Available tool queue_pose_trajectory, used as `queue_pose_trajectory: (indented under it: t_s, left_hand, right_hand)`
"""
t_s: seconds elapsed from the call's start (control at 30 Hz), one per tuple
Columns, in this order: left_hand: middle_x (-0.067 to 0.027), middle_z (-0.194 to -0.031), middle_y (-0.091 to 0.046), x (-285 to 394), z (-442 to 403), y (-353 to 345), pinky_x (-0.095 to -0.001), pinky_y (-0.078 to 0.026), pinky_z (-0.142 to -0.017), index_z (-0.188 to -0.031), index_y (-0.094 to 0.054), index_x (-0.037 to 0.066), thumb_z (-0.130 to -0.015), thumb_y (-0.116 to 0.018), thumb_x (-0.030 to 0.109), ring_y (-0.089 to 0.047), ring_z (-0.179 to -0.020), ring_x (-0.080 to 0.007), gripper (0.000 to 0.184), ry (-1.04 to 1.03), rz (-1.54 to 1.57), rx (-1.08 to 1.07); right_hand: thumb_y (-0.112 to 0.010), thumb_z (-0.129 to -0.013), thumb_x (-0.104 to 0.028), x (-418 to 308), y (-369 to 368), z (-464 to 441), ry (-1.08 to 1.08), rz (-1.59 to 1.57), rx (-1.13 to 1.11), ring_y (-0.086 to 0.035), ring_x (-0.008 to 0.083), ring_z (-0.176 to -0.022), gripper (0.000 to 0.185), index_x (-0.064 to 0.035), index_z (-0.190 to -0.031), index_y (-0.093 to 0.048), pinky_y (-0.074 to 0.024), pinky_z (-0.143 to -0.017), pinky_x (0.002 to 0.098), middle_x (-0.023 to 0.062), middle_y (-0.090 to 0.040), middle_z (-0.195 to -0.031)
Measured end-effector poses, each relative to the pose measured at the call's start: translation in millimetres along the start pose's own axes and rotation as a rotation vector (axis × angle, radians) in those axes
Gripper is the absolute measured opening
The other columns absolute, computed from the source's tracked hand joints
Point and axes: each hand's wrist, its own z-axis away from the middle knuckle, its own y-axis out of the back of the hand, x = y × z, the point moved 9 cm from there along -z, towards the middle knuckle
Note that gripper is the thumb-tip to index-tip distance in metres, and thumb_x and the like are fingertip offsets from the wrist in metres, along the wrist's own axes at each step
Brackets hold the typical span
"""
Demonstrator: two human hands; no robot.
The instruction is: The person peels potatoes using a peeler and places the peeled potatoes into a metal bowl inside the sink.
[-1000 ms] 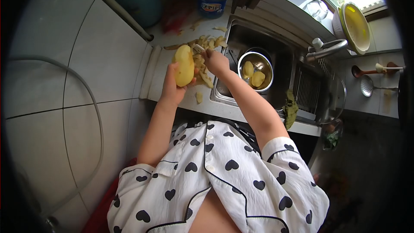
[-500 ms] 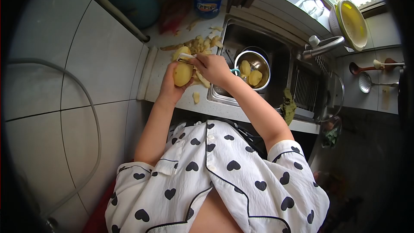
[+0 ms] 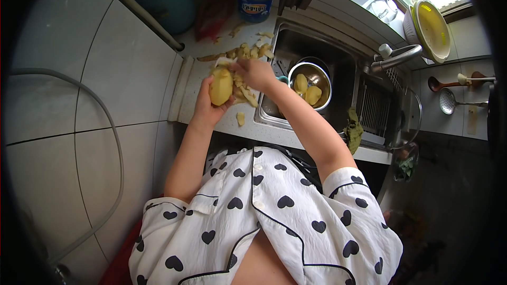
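My left hand point(image 3: 207, 101) is closed around a large yellow potato point(image 3: 221, 88), mostly bare of skin, held over the counter. In my right hand point(image 3: 254, 75) is a white-handled peeler point(image 3: 225, 62), at the far end of the potato; its blade is blurred. Potato peelings point(image 3: 247, 51) lie heaped on the counter just beyond both hands, and one loose peeling point(image 3: 241, 119) sits nearer me. To the right, a steel bowl point(image 3: 328, 95) in the sink holds peeled potatoes point(image 3: 312, 95).
The steel sink point(image 3: 342, 55) has a faucet point(image 3: 396, 58) on its right. A blue bottle point(image 3: 255, 1) and a red plastic bag point(image 3: 211, 18) stand at the back. A green cloth point(image 3: 354, 129) hangs at the sink's front edge. Tiled wall point(image 3: 121, 68) borders the left.
My right hand has moved slightly away from me with the peeler, from the potato's middle to its far end. The left hand still holds the potato in nearly the same place.
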Motion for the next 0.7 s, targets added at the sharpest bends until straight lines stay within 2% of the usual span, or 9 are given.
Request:
queue_pose_trajectory:
  t_s: [0.1, 0.17, 0.37, 0.4, 0.53, 0.63, 0.7]
  left_hand:
    - [-0.0097, -0.097, -0.06, -7.1, 5.8, 2.1, -0.0302, -0.054, -0.061, -0.112, -0.052, 0.006, -0.087, -0.052, 0.039, -0.062, -0.084, -0.0223, 0.042, 0.016, 0.044, 0.015]
    - [-0.0105, -0.097, -0.06, -9.9, 8.1, -4.1, -0.0302, -0.055, -0.061, -0.113, -0.052, 0.005, -0.087, -0.053, 0.04, -0.062, -0.084, -0.0227, 0.043, 0.027, 0.055, -0.027]
    - [-0.0108, -0.095, -0.061, 2.1, 15.6, -26.3, -0.0295, -0.054, -0.061, -0.111, -0.054, 0.004, -0.086, -0.052, 0.041, -0.063, -0.083, -0.0214, 0.045, -0.008, 0.041, -0.092]
    - [-0.0107, -0.095, -0.061, 1.9, 13.8, -25.1, -0.0295, -0.054, -0.061, -0.111, -0.054, 0.004, -0.086, -0.052, 0.041, -0.062, -0.082, -0.0213, 0.045, -0.003, 0.063, -0.09]
    - [-0.0105, -0.094, -0.061, -5.8, 10.0, -23.4, -0.0293, -0.054, -0.061, -0.11, -0.054, 0.003, -0.087, -0.051, 0.04, -0.062, -0.08, -0.0211, 0.044, 0.049, 0.156, -0.117]
    - [-0.0098, -0.093, -0.061, -9.5, 5.4, -25.8, -0.0292, -0.054, -0.061, -0.109, -0.054, 0.003, -0.087, -0.05, 0.039, -0.062, -0.079, -0.0213, 0.042, 0.067, 0.235, -0.167]
    - [-0.0094, -0.092, -0.061, -8.0, 5.7, -29.6, -0.0293, -0.054, -0.061, -0.108, -0.054, 0.003, -0.088, -0.049, 0.039, -0.062, -0.079, -0.0212, 0.042, 0.076, 0.251, -0.176]
  right_hand:
    - [-0.044, -0.09, -0.044, 10.6, -1.7, -13.4, -0.05, 0.079, -0.051, -0.061, 0.0346, -0.085, 0.039, -0.0113, -0.095, -0.065, -0.0464, -0.071, 0.0438, 0.0144, -0.065, -0.088]
    - [-0.042, -0.091, -0.043, 15.6, -6.4, -16.2, -0.033, 0.116, -0.026, -0.061, 0.0351, -0.084, 0.039, -0.0112, -0.095, -0.065, -0.0468, -0.071, 0.0444, 0.014, -0.066, -0.088]
    - [-0.04, -0.093, -0.043, 49.3, -19.4, -6.3, -0.239, 0.127, -0.012, -0.061, 0.0365, -0.084, 0.041, -0.0084, -0.093, -0.063, -0.0468, -0.073, 0.0458, 0.0161, -0.065, -0.088]
    - [-0.04, -0.093, -0.043, 44.1, -13.2, -1.5, -0.225, 0.077, 0.043, -0.06, 0.0376, -0.084, 0.043, -0.0052, -0.091, -0.061, -0.0463, -0.072, 0.0462, 0.0185, -0.064, -0.085]
    - [-0.043, -0.092, -0.042, 20.6, 10.5, 16.3, -0.215, -0.172, 0.124, -0.058, 0.0404, -0.08, 0.041, -0.0044, -0.088, -0.06, -0.0445, -0.069, 0.0466, 0.0193, -0.062, -0.078]
    - [-0.045, -0.092, -0.041, 2.0, 16.9, 27.8, -0.143, -0.258, 0.089, -0.059, 0.0396, -0.079, 0.04, -0.0052, -0.086, -0.06, -0.0447, -0.069, 0.0454, 0.0188, -0.062, -0.077]
    - [-0.046, -0.091, -0.04, -8.6, 19.3, 32.2, -0.117, -0.191, 0.036, -0.059, 0.0387, -0.078, 0.038, -0.0053, -0.085, -0.061, -0.0449, -0.068, 0.045, 0.0185, -0.062, -0.076]
